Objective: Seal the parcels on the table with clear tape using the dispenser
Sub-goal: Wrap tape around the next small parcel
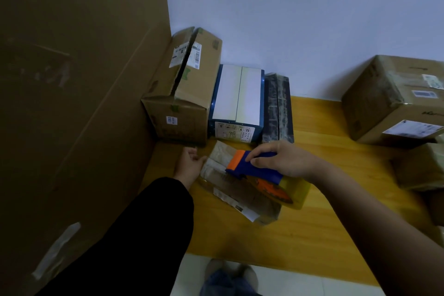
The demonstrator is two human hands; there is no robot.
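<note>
A small flat brown parcel [242, 196] with white labels lies on the wooden table [300, 235] in front of me. My right hand [286, 161] grips the blue and orange tape dispenser [254, 170], which rests on top of that parcel with its clear tape roll [292, 193] toward the right. My left hand [189, 164] lies flat against the parcel's left edge, fingers spread, holding nothing.
A very large cardboard box [72, 103] fills the left side. Behind the parcel stand a brown carton [185, 89], a blue and white box [236, 106] and a dark wrapped package [278, 108]. More cartons [394, 101] sit at the right.
</note>
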